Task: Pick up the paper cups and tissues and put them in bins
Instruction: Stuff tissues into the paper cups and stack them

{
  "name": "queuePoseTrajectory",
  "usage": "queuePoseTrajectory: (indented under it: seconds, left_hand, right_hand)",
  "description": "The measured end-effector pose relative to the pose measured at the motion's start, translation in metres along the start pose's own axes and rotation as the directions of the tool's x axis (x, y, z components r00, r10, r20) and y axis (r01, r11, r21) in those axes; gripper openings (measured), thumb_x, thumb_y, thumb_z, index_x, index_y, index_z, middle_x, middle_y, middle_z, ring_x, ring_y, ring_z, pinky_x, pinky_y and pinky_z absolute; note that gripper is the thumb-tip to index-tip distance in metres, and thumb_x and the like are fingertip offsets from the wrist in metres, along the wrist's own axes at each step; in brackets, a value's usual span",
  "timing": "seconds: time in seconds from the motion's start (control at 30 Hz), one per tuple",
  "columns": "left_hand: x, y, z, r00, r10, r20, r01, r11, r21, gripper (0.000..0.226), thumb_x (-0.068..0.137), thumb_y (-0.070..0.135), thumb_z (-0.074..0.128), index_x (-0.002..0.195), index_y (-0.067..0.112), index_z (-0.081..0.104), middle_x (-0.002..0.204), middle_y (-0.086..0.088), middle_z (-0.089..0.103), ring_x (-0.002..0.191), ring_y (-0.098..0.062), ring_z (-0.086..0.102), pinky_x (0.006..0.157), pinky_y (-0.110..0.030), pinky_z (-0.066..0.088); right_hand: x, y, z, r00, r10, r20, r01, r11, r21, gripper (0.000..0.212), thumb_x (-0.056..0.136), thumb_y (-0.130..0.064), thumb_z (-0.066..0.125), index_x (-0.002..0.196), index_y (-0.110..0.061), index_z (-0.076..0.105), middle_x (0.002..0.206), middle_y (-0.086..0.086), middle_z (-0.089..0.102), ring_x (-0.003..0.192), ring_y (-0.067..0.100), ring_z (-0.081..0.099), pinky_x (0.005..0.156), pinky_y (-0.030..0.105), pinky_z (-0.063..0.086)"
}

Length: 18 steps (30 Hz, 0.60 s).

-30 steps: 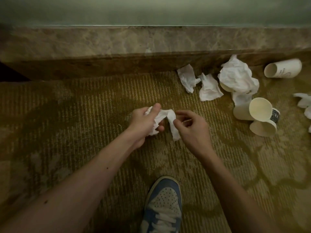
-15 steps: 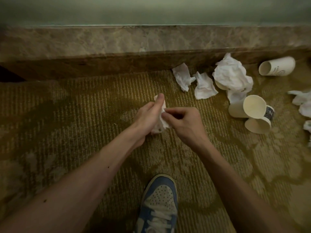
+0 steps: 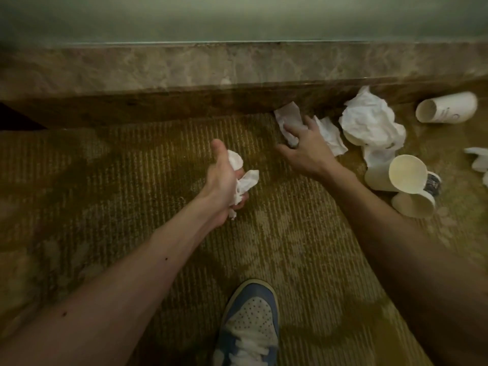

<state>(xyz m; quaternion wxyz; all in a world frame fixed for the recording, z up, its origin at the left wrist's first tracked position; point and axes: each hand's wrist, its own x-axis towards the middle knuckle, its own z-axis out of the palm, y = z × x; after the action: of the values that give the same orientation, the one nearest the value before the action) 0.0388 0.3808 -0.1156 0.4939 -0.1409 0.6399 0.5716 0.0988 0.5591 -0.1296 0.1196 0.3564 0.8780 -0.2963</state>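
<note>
My left hand (image 3: 224, 178) grips a crumpled white tissue (image 3: 244, 178) above the carpet. Further right, my right hand (image 3: 303, 146) lies over a tissue (image 3: 286, 117) on the floor by the marble ledge, its fingers curling onto it. A second tissue (image 3: 332, 136) lies just right of that hand. A big crumpled tissue (image 3: 369, 120) covers a cup. Two paper cups (image 3: 401, 178) lie on their sides below it, and another cup (image 3: 449, 107) lies at the far right.
A marble ledge (image 3: 237, 70) runs along the back below a pale wall. More tissue pieces (image 3: 478, 159) lie at the right edge. My blue and white shoe (image 3: 250, 320) stands on the patterned carpet at the bottom. No bin is in view.
My hands have parted. The left hand keeps the balled tissue, and the right hand has reached up and right onto the tissue by the ledge.
</note>
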Motion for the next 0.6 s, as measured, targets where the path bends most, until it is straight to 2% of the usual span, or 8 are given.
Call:
queuePoseTrajectory:
  seconds: [0.07, 0.1, 0.2, 0.27, 0.33, 0.47, 0.53, 0.6]
  left_hand:
    - [-0.001, 0.003, 0.001, 1.000, -0.005, -0.021, 0.005, 1.000, -0.004, 0.061, 0.099, 0.062, 0.025, 0.135, 0.017, 0.045, 0.119, -0.007, 0.062, 0.036, -0.007, 0.051, 0.036, -0.020, 0.040]
    - [-0.001, 0.003, 0.001, 0.999, 0.014, -0.043, -0.014, 1.000, 0.012, 0.048, 0.101, 0.056, 0.030, 0.116, 0.017, 0.052, 0.105, -0.004, 0.064, 0.037, -0.007, 0.054, 0.037, -0.021, 0.042]
    - [0.003, 0.003, -0.004, 0.988, 0.105, -0.112, -0.093, 0.990, 0.105, 0.040, 0.103, 0.044, 0.039, 0.086, 0.015, 0.060, 0.081, -0.005, 0.067, 0.045, -0.007, 0.061, 0.039, -0.019, 0.046]
    - [0.007, 0.002, -0.008, 0.978, 0.171, -0.121, -0.153, 0.978, 0.144, 0.030, 0.103, 0.037, 0.042, 0.094, 0.020, 0.065, 0.095, -0.005, 0.068, 0.068, -0.009, 0.067, 0.050, -0.023, 0.051]
    - [0.011, 0.000, -0.011, 0.963, 0.237, -0.127, -0.214, 0.961, 0.173, 0.021, 0.104, 0.030, 0.044, 0.105, 0.028, 0.065, 0.108, 0.001, 0.065, 0.092, -0.009, 0.065, 0.068, -0.024, 0.054]
    - [0.012, -0.003, -0.007, 0.930, 0.361, -0.074, -0.338, 0.915, 0.220, 0.030, 0.105, 0.025, 0.038, 0.127, 0.030, 0.058, 0.125, 0.004, 0.060, 0.113, -0.009, 0.057, 0.092, -0.030, 0.052]
    - [0.010, -0.004, 0.002, 0.924, 0.382, -0.006, -0.374, 0.906, 0.199, 0.031, 0.106, 0.029, 0.037, 0.129, 0.031, 0.058, 0.130, 0.005, 0.059, 0.113, -0.008, 0.059, 0.092, -0.029, 0.054]
    - [0.007, -0.006, 0.013, 0.938, 0.333, 0.101, -0.343, 0.932, 0.118, 0.032, 0.105, 0.039, 0.036, 0.121, 0.033, 0.062, 0.119, 0.008, 0.065, 0.105, -0.007, 0.065, 0.086, -0.030, 0.057]
  right_hand:
    - [0.007, 0.001, 0.004, 0.999, 0.007, 0.040, -0.002, 0.991, -0.131, 0.054, 0.094, -0.037, 0.058, 0.142, -0.018, 0.047, 0.159, 0.013, 0.022, 0.144, 0.033, 0.023, 0.115, 0.045, 0.025]
    - [0.008, 0.000, 0.006, 0.999, 0.001, 0.032, 0.005, 0.985, -0.174, 0.051, 0.094, -0.036, 0.057, 0.140, -0.015, 0.050, 0.155, 0.014, 0.030, 0.141, 0.033, 0.029, 0.113, 0.045, 0.028]
    - [0.004, -0.001, 0.006, 0.996, -0.041, -0.079, 0.038, 0.998, -0.044, 0.033, 0.094, -0.031, 0.057, 0.118, -0.009, 0.066, 0.128, 0.010, 0.059, 0.112, 0.023, 0.057, 0.094, 0.038, 0.047]
    - [-0.005, -0.003, 0.002, 0.997, -0.002, -0.075, 0.014, 0.986, 0.164, 0.023, 0.095, -0.032, 0.058, 0.102, -0.015, 0.072, 0.094, -0.001, 0.070, 0.080, 0.009, 0.065, 0.072, 0.028, 0.055]
    - [-0.019, -0.009, -0.001, 0.999, 0.004, -0.037, 0.007, 0.953, 0.303, 0.024, 0.094, -0.038, 0.060, 0.085, -0.020, 0.074, 0.077, -0.002, 0.071, 0.067, 0.011, 0.066, 0.060, 0.024, 0.054]
    - [-0.056, -0.023, -0.004, 0.997, -0.060, 0.056, 0.020, 0.835, 0.550, 0.037, 0.091, -0.047, 0.060, 0.078, -0.016, 0.076, 0.074, 0.003, 0.074, 0.070, 0.020, 0.071, 0.067, 0.031, 0.058]
    - [-0.068, -0.026, -0.003, 0.991, -0.088, 0.098, 0.008, 0.782, 0.623, 0.042, 0.090, -0.050, 0.059, 0.079, -0.013, 0.076, 0.077, 0.005, 0.075, 0.073, 0.021, 0.071, 0.069, 0.029, 0.058]
    - [-0.075, -0.027, 0.001, 0.985, -0.109, 0.133, -0.011, 0.735, 0.678, 0.050, 0.088, -0.054, 0.057, 0.086, -0.008, 0.076, 0.083, 0.008, 0.075, 0.079, 0.021, 0.072, 0.072, 0.029, 0.058]
